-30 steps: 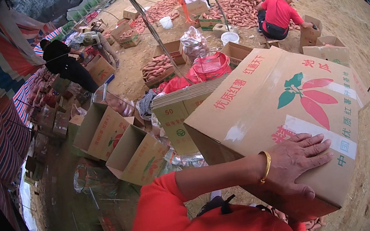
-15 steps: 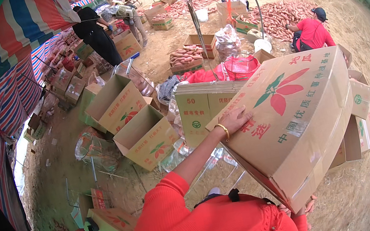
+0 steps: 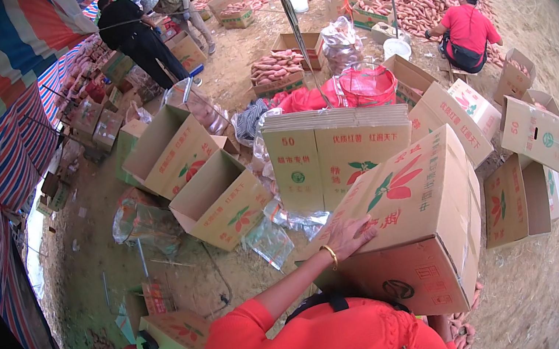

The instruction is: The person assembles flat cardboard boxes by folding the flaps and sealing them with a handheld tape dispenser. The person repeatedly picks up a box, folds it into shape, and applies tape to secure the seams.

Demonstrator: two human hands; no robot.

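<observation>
A large brown cardboard box [image 3: 445, 220] with red and green print is in front of my chest, tilted. My left hand [image 3: 350, 238], a gold bangle at its wrist, presses on the box's printed side with the fingers lying along it, steadying it. My right forearm [image 3: 440, 328] runs down behind the box's lower edge, so the hand and its fingers are hidden. Just beyond the box stands a stack of flattened cartons [image 3: 336, 157]. Under the box's right lower corner, some sweet potatoes [image 3: 464, 336] show on the ground.
Two open boxes [image 3: 220, 200] stand at left, near clear plastic bags [image 3: 145, 220]. More cartons [image 3: 516, 200] sit at right. A person in red [image 3: 468, 33] crouches by a sweet potato heap [image 3: 422, 7]; others work farther back. A striped tarp [image 3: 31, 166] hangs at left.
The box has come down and turned more upright, showing its end panel. My left hand has moved slightly lower with it. My right fingers, visible under the box before, are now hidden.
</observation>
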